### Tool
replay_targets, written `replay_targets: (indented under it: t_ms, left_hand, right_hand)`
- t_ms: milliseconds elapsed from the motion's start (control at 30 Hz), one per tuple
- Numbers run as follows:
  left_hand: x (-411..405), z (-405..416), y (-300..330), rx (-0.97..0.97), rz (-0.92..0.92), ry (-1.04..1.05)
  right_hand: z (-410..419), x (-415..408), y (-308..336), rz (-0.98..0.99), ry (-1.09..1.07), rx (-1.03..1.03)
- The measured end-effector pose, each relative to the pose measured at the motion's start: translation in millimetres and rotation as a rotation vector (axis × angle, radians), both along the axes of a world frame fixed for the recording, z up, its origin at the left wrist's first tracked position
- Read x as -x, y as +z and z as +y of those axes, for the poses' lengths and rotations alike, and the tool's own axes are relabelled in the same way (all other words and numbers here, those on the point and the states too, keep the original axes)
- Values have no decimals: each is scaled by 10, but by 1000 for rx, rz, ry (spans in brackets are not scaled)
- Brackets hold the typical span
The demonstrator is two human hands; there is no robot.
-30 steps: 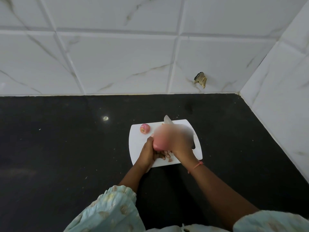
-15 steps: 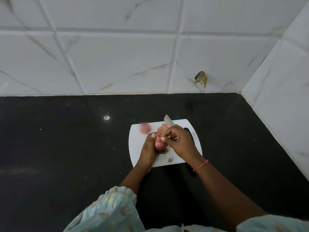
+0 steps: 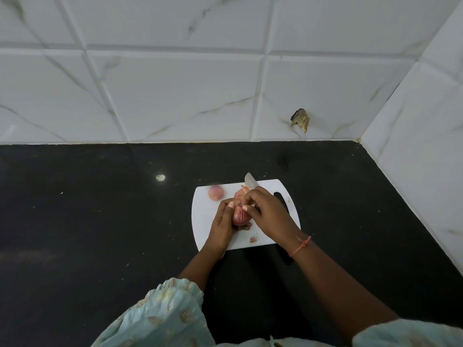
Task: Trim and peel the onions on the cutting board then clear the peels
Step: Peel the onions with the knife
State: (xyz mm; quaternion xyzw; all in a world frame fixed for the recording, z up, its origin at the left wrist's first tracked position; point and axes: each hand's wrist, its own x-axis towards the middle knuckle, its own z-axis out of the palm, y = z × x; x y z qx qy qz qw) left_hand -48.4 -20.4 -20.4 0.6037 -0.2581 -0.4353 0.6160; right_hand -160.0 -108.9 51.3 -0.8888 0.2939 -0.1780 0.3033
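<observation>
From the head camera, a white cutting board [image 3: 208, 229] with a slot handle at its right end lies on a black table [image 3: 87, 221] set into a corner of white marbled wall tiles [image 3: 175, 91].

Over the middle of the board the left hand [image 3: 223, 224] cups a pinkish-red onion [image 3: 239, 216], fingers curled under and round it. Its skin looks glossy and streaked, and a dark tuft shows at the top end. The right hand [image 3: 269, 214] meets it from the right, thumb and forefinger pinching at that top end while the other fingers fold round a knife [image 3: 250, 181]. The knife's pale blade tip pokes out past the far edge of the board.

A second onion [image 3: 215, 192], paler pink and rounder, sits near the board's far left corner, apart from the hands. Just behind the held onion, more pink onion or peel shows; I cannot tell which. A small scrap of peel [image 3: 253, 239] lies near the board's near edge.

An orange thread [image 3: 302, 245] circles the right wrist, and pale patterned sleeves [image 3: 162, 314] fill the bottom.
</observation>
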Motion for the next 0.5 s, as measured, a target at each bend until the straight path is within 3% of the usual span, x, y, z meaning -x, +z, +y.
replay_targets:
  t_ms: [267,400,500]
  left_hand:
    - [-14,-15,-37,-35,-67,-44]
    - [-19,-13,-30,-35,-5,-5]
    - [-35,-14,-13,-17,131,32]
  right_hand:
    - [96,-75,-13,315,-24,175]
    - [165,-68,-30,282,-3,175]
    - [145,2,-25,121,-66,185]
